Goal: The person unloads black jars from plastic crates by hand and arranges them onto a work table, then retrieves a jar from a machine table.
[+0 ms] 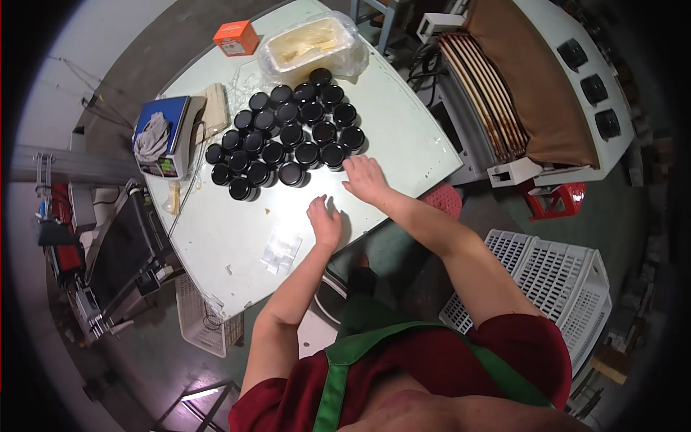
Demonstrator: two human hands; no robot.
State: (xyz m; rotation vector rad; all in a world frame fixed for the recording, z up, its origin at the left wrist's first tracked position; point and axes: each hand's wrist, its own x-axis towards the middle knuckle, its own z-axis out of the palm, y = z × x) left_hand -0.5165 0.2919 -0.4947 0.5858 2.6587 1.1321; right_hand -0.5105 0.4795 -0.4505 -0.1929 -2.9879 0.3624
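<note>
Several jars with black lids (291, 135) stand upright in a close cluster on the white table (403, 137). My right hand (366, 178) is at the cluster's near right edge, fingers stretched forward and its fingertips beside a black-lidded jar (333, 155); whether they touch it I cannot tell. Nothing shows in that hand. My left hand (326, 223) hovers over or rests on the table nearer to me, thumb and fingers apart, holding nothing. Closest to it among the jars is one at the front of the cluster (291, 173). Small clear-and-white sheets (281, 252) lie left of my left hand.
A plastic-lined white tub (309, 49) and an orange box (236, 38) stand at the table's far side. At left is a scale (160, 137) with a grey cloth. A machine with a brown belt (533, 79) is at right. White crates (554, 273) and a red stool (561, 201) are on the floor.
</note>
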